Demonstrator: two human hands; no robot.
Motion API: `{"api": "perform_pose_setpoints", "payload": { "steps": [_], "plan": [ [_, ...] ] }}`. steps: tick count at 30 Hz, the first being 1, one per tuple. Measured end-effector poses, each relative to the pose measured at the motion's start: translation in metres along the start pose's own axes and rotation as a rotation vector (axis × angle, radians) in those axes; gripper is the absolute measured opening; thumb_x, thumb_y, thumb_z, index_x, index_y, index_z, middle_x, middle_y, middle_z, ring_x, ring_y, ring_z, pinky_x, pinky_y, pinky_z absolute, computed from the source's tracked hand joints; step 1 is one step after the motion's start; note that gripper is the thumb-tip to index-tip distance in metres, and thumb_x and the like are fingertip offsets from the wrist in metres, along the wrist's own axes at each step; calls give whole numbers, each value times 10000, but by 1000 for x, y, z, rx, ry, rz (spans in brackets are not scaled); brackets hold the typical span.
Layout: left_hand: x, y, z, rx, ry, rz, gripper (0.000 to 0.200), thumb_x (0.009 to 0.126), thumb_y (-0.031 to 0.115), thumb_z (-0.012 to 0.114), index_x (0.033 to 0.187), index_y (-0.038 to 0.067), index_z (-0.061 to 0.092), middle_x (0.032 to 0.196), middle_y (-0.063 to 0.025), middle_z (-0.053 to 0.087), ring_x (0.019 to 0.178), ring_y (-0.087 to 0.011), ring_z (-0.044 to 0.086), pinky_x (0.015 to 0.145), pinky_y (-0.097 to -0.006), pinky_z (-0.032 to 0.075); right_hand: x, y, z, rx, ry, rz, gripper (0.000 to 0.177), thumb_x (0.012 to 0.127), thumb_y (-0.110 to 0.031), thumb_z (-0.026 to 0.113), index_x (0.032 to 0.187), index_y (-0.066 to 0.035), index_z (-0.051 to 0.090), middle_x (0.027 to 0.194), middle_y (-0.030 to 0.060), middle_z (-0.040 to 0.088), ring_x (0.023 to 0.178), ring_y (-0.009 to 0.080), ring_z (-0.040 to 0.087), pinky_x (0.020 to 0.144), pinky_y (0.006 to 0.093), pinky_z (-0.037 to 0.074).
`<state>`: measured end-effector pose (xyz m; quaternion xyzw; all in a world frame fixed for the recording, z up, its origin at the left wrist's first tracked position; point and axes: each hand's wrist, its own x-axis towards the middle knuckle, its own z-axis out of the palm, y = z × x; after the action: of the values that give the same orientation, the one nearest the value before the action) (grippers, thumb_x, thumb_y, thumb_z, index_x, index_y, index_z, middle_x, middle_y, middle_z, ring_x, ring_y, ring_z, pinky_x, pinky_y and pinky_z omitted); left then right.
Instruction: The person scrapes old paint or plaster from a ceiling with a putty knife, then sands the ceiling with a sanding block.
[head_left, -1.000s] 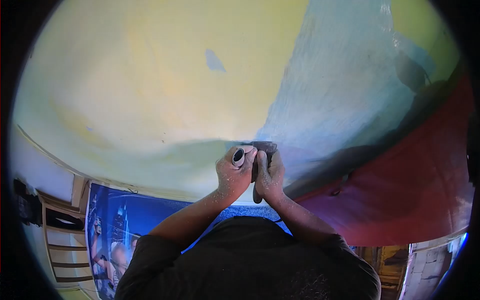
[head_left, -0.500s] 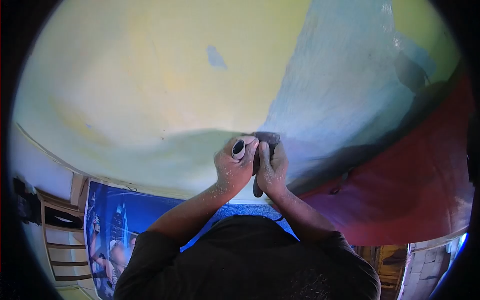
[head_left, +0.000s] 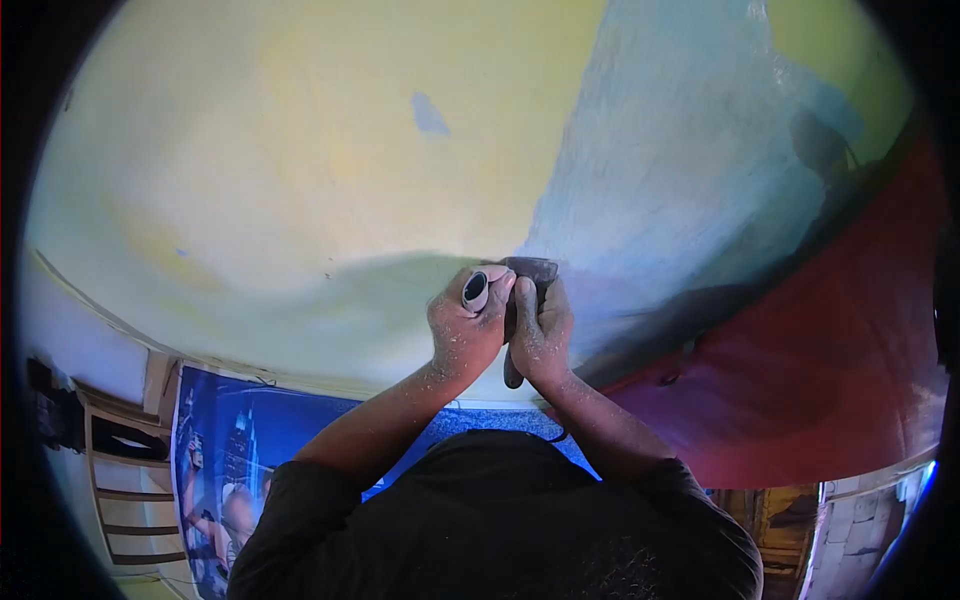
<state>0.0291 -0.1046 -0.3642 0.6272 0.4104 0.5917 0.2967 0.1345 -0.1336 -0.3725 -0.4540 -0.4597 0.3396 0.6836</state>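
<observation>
The dark power tool (head_left: 528, 270) has its head pressed to the painted surface, right at the edge btwn the yellow surface (head_left: 300, 150) & the pale blue patch (head_left: 680, 150). The right hand (head_left: 541, 335) is clamped round the tool body just below the head, w/ the tail end poking out under the palm. The left hand (head_left: 466, 330) is closed tight on the side handle (head_left: 475, 290), round end facing cam, touching the right hand. Both are dusty w/ white specks. The red area (head_left: 820, 380) is to the right; the blue poster (head_left: 230, 450) & wooden shelf (head_left: 125, 500) are lower left.
</observation>
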Motion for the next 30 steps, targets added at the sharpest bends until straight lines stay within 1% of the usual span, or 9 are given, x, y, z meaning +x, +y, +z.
{"api": "perform_pose_setpoints", "payload": {
  "steps": [5, 9, 13, 18, 22, 25, 26, 27, 30],
  "plan": [
    [-2, -18, 5, 44, -15, 20, 106, 996, 88, 812, 1013, -12, 782, 883, -68, 793, 799, -97, 699, 730, -278, 564, 0, 18, -7, -103, -15, 57, 287, 1186, -300, 515, 1269, -27, 549, 802, 22, 617, 618, 72, 573, 527, 265, 468],
    [1, -4, 1, 7, -11, -56, 89, 987, 73, 812, 1015, -4, 780, 865, -51, 776, 781, -93, 687, 717, -277, 557, -2, -4, -3, -21, -29, 77, 283, 1186, -299, 516, 1264, -29, 552, 801, 25, 618, 615, 77, 575, 526, 270, 468],
    [1, -4, 1, 6, -3, -5, 83, 985, 67, 812, 1019, -4, 783, 881, -60, 788, 796, -92, 695, 731, -279, 563, -3, -4, -1, 11, -20, 77, 277, 1186, -292, 517, 1253, -27, 562, 797, 25, 619, 612, 78, 575, 526, 275, 467],
    [-1, -12, 2, 30, -18, -4, 70, 977, 60, 815, 1009, 6, 784, 902, -69, 791, 821, -102, 709, 752, -286, 568, -1, 4, -4, -158, 1, 29, 285, 1185, -297, 520, 1237, -21, 569, 778, 22, 616, 608, 80, 574, 529, 278, 467],
    [3, 14, -3, -38, -10, -14, 77, 989, 67, 808, 1022, 3, 781, 903, -61, 786, 815, -98, 701, 749, -278, 563, -4, -12, 1, -42, 3, 34, 286, 1183, -299, 524, 1230, -22, 573, 776, 24, 617, 604, 81, 572, 531, 279, 466],
    [1, 3, -2, 25, -22, -42, 73, 990, 65, 806, 1016, 1, 780, 903, -63, 783, 814, -96, 697, 749, -277, 562, -3, 3, 0, -28, 1, -14, 291, 1185, -303, 517, 1235, -21, 571, 782, 24, 619, 601, 80, 565, 530, 276, 462],
    [0, -6, 1, 15, -12, 26, 78, 990, 72, 808, 1014, 2, 780, 888, -63, 785, 799, -98, 699, 737, -279, 564, -2, 8, -1, -76, 14, -26, 295, 1186, -306, 516, 1237, -21, 568, 782, 23, 618, 601, 79, 564, 529, 275, 462],
    [0, -11, 2, 16, -17, 12, 79, 991, 72, 807, 1014, 2, 781, 888, -64, 786, 800, -98, 700, 739, -282, 566, -3, 13, -1, -123, 26, -33, 300, 1186, -310, 514, 1239, -20, 565, 783, 22, 617, 601, 78, 564, 528, 274, 462],
    [-2, -12, 0, 26, -27, -24, 79, 990, 73, 807, 1016, 3, 783, 884, -68, 787, 803, -100, 702, 742, -290, 570, -5, 9, -1, -49, 8, 50, 307, 1185, -315, 519, 1248, -17, 556, 787, 23, 619, 606, 77, 572, 525, 274, 468]
  ]
}}
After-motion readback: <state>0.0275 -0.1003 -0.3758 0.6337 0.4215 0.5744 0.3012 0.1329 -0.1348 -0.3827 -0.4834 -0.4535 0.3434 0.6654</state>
